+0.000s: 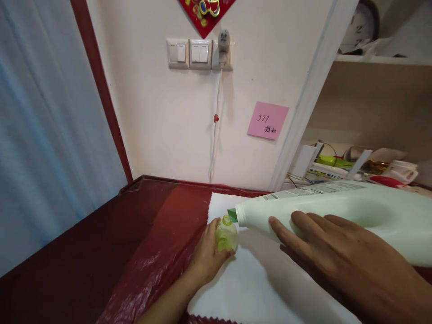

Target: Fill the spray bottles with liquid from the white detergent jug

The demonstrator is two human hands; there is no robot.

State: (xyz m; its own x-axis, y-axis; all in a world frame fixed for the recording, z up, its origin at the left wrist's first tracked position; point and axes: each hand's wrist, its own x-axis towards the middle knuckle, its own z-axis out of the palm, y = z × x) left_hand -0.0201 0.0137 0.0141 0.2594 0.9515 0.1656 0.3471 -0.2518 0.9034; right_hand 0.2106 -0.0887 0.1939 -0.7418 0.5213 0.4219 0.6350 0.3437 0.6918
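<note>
My left hand [209, 252] is wrapped round a small see-through yellow-green bottle [225, 238] with an open neck, upright on a white cloth [256, 292]. Tipped onto its side in my right hand [337, 252] is a large pale green jug [340, 202] with a printed label. Its green spout [232, 214] points left, right at the mouth of the small bottle. I cannot make out whether liquid is flowing between them. The fingers of my right hand lie along the near side of the jug, and its handle side is partly hidden.
A dark red table [111, 238] carries a red plastic sheet [162, 243] left of the cloth. Behind it, a plug [223, 42] with a white cord hangs on the wall beside switches. Cluttered shelves [381, 60] stand right; a blue curtain [50, 135] hangs left.
</note>
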